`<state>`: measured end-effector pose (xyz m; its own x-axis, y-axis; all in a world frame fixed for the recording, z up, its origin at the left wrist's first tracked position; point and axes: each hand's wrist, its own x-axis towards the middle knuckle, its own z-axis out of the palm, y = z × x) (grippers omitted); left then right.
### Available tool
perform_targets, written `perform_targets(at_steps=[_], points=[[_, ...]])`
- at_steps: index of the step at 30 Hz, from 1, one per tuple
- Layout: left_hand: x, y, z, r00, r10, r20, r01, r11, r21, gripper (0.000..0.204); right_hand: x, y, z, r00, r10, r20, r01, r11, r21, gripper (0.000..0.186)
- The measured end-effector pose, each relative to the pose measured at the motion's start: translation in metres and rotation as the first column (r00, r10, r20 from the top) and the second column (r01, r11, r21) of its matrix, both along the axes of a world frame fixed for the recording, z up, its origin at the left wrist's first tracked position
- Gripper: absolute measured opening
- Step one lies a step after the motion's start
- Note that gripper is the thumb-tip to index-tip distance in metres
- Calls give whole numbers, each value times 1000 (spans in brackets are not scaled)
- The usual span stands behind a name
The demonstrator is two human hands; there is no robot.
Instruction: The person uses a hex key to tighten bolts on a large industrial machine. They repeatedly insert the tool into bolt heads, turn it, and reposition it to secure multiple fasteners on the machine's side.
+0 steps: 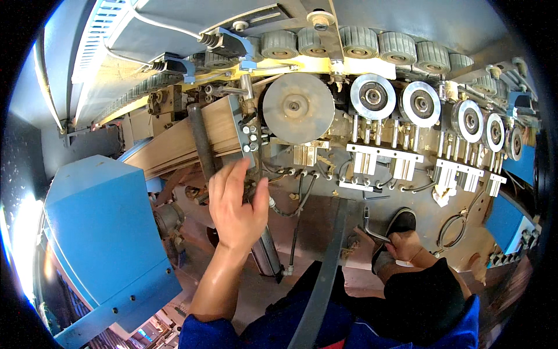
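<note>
Flat grey bar | left hand loosely spread | right hand gripping bent metal wrench | dull round disc

Glare far L, fisheye bend, dk corners

On my feed I counted two bare hands, the left and the right, one thick bent wrench, one dark shoe and one coiled hose. Farther off I made out one large grey disc, five pale-rimmed wheels and, far left, two black plugs.
</note>
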<state>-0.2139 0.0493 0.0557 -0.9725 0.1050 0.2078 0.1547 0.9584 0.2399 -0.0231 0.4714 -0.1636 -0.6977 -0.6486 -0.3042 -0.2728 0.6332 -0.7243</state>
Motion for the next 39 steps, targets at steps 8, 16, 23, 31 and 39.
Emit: perform_targets(at_steps=[8,16,23,31,39], points=[[-69,57,5,992,-100,77,118,951,-286,60,6,5,-8,999,5,39,-6,1000,20,30],[-105,65,-4,984,-97,152,141,941,-308,61,9,6,-10,1000,4,26,-4,1000,15,29],[-125,62,-19,964,-96,249,168,942,-290,65,7,5,-7,998,-7,66,6,1000,10,31],[-126,61,-20,949,-113,293,131,990,-42,63,5,5,-8,999,19,27,-19,999,25,29],[-125,62,-20,948,-71,309,41,994,101,61,7,4,-9,999,19,35,-20,999,28,30]])
